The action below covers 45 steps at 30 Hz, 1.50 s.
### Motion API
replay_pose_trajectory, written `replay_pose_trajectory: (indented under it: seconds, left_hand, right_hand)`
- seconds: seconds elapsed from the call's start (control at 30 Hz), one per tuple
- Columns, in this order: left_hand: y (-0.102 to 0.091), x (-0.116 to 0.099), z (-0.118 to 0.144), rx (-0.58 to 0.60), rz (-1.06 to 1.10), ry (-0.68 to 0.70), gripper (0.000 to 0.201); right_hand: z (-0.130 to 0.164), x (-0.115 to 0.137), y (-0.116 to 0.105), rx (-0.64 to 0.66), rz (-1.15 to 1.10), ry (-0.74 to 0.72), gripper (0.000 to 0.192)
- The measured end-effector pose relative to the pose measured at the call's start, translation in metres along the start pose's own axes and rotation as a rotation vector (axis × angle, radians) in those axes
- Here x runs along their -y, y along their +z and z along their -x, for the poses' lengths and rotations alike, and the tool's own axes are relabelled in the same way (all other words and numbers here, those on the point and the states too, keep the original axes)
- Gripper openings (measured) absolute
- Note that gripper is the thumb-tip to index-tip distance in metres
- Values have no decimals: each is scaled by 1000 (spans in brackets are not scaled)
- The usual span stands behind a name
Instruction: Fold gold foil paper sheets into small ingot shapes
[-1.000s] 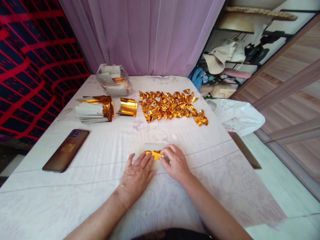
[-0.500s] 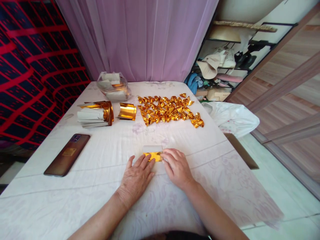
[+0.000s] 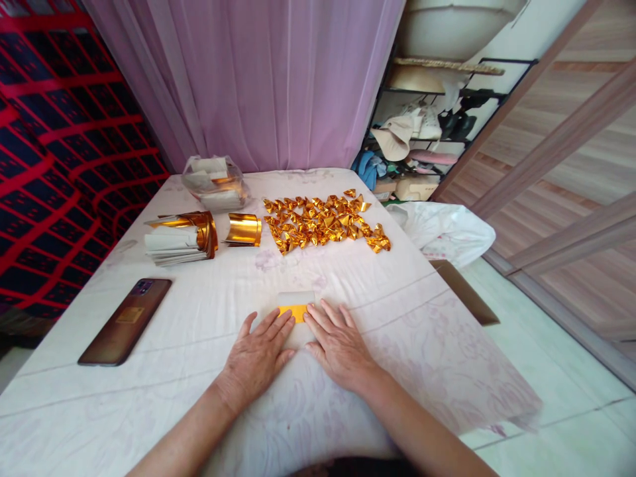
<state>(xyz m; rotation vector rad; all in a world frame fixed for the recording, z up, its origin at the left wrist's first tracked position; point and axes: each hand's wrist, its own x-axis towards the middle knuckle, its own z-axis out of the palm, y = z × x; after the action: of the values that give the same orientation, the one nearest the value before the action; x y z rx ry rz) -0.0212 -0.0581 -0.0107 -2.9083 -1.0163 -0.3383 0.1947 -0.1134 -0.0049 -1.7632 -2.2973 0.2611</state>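
Note:
A small sheet of gold foil paper [image 3: 294, 312] lies on the table in front of me, its gold strip folded toward me and its pale side [image 3: 297, 297] showing along the far edge. My left hand [image 3: 261, 351] rests flat with fingers spread, the fingertips pressing the left part of the gold strip. On the right end, my right hand [image 3: 338, 341] also lies flat and open, its index fingertip on the strip. Beyond them are many folded gold foil pieces [image 3: 322, 222], a curved stack of gold foil sheets [image 3: 244, 230], and a larger pile of foil papers [image 3: 179, 238].
A brown smartphone [image 3: 126, 321] lies at the left on the patterned white tablecloth [image 3: 209, 291]. At the back left stands a clear plastic bag [image 3: 213, 182] of papers. Past the right table edge are a white plastic bag [image 3: 447, 228] and a shelf rack [image 3: 412, 139].
My right hand has gone from curled fingers at the paper's right end to lying flat on it. The gold strip looks smoother. The whole view has shifted slightly.

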Motion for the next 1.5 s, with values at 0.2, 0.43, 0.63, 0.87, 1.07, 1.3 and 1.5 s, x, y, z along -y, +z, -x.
replay_pose_trajectory:
  seconds: [0.2,0.43,0.63,0.87,1.07,1.3,1.5]
  left_hand:
    - [-1,9,10,8,-42,-17,50]
    - [-6,16,13,55,-42,0,47]
    - [-10,6,5,109,9,39,48]
    - [-9,-9,-2,47,94,20,44]
    - [-11,-3,-13,-26,138,-18,27]
    - [-21,5,-44,-33,146,22,13]
    - [-17,1,-46,-77,-47,149,18]
  right_hand:
    - [-2,-2,-5,59,-20,6,50]
    - [-5,-8,-11,101,-10,-12,49]
    - [-14,-17,-24,9,29,-18,33]
    - [-20,-6,-20,-195,32,-39,20]
    - [-22,0,-3,-219,-96,-100,21]
    - [-24,-5,1,-237,-165,-62,16]
    - [-24,-3,2,-263,-206,-36,16]
